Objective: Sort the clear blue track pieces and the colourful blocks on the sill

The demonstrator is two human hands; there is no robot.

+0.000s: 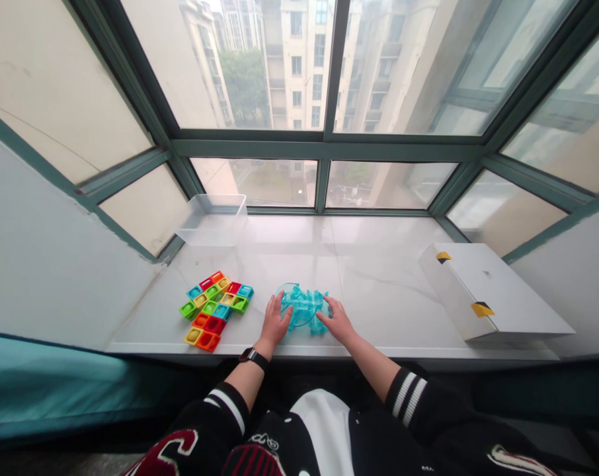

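A heap of translucent turquoise plastic pieces (315, 299) lies on the white sill near its front edge. Among them is a larger piece with a rounded rim (295, 305); its exact kind I cannot make out. My left hand (276, 320) is at the left side of the heap, thumb and fingers apart, touching the rounded piece's edge. From the right, my right hand (338, 320) reaches the heap's other side with its fingers spread and thumb over the pieces. Both hands cup the heap between them. Parts of the pieces are hidden by my fingers.
Several colourful square pieces (213, 309), red, yellow, green and blue, lie joined at left. A clear plastic bin (213, 228) stands behind them by the window. At right sits a white box (492, 291) with yellow-black tape. Window frames (324, 151) border the sill (379, 264).
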